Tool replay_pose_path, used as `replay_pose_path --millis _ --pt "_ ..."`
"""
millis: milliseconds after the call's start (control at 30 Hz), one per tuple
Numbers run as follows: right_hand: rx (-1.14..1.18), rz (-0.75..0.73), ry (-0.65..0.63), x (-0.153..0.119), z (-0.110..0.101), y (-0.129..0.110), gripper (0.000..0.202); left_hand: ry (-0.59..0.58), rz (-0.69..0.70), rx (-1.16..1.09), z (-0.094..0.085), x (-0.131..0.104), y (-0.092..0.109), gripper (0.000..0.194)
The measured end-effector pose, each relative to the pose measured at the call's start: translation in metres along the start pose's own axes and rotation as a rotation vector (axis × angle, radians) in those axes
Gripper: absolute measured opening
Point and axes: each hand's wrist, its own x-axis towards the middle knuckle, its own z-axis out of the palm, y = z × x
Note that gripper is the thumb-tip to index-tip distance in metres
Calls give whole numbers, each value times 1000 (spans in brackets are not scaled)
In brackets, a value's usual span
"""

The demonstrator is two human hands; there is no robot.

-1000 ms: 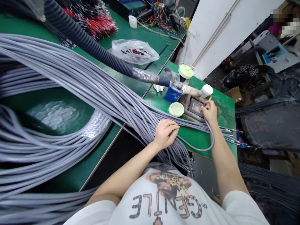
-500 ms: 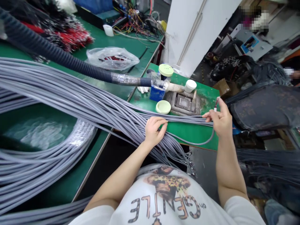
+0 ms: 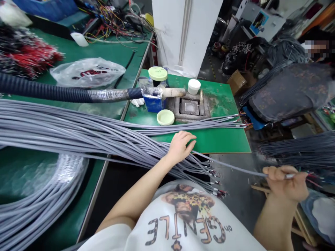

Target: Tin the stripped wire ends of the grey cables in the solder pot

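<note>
A thick bundle of grey cables (image 3: 78, 122) runs in from the left toward the green board. My left hand (image 3: 180, 146) rests on the bundle near the board's front edge, fingers loosely curved and thumb apart. One grey cable (image 3: 235, 169) stretches from under that hand to the right. My right hand (image 3: 288, 183) is closed around this cable near its end, where thin red and other wires stick out. Several cables with stripped, wired ends (image 3: 214, 123) lie side by side across the board. Other cable ends (image 3: 216, 183) hang below my left hand, in front of my shirt.
On the green board (image 3: 220, 139) stand a square metal pot (image 3: 190, 107), a pale green lid (image 3: 165, 117), a white jar (image 3: 194, 86) and a blue box (image 3: 154, 103) under a ribbed hose (image 3: 110, 94). A plastic bag (image 3: 89, 71) lies behind. Coiled cables (image 3: 52, 198) sit at left.
My right hand has moved right and down, drawing one cable out straight past the board. Several cables now lie on the board where it was. The left hand stays on the bundle; the view has turned right.
</note>
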Motion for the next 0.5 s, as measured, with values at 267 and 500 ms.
replay_pose_path --millis 267,500 --pt "-145 354 358 -24 -70 103 48 -112 -32 348 16 43 -11 19" --pt "-86 319 194 -11 -18 89 36 -154 -21 472 32 67 -7 6"
